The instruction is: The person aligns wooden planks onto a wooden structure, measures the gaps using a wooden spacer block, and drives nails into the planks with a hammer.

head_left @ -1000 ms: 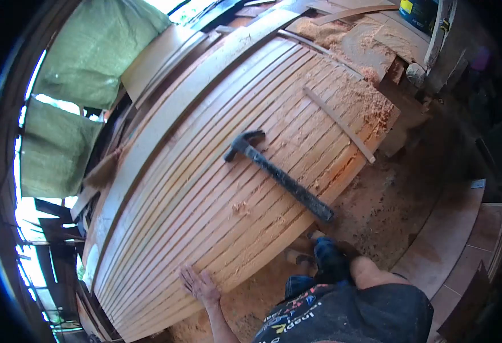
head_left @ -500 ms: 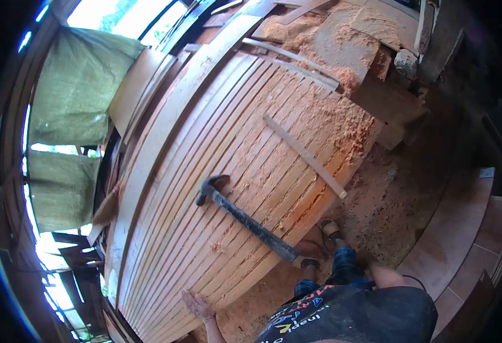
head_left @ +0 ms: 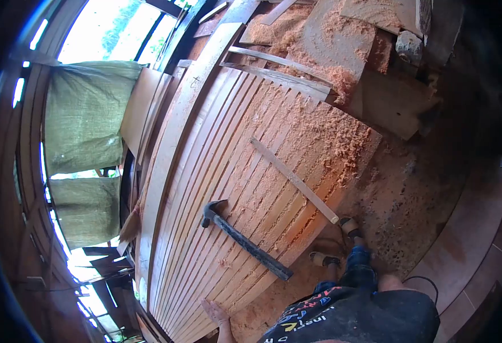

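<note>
My left hand (head_left: 215, 312) lies on the near lower edge of a broad surface of narrow wooden strips (head_left: 189, 268), fingers stretched out and holding nothing. On the strips rests a claw hammer (head_left: 246, 243) with a dark handle, its head pointing away from me and its handle end near the edge. A thin wooden stick (head_left: 294, 179) lies slantwise beyond it, one end reaching the right edge. Of my right side only part of the arm (head_left: 389, 282) shows beside my dark shirt; the fingers cannot be made out.
Sawdust (head_left: 342, 140) covers the far right of the strips. A long plank (head_left: 174, 140) runs along their left side. Loose boards (head_left: 297, 83) lie at the far end. My sandalled feet (head_left: 351, 227) stand on the dusty floor (head_left: 402, 200). Green cloth (head_left: 88, 117) hangs at the left.
The view has turned, so the hammer and the wooden surface sit differently in it. My left hand still lies flat on the strips. The hammer and stick stay in place on the wood.
</note>
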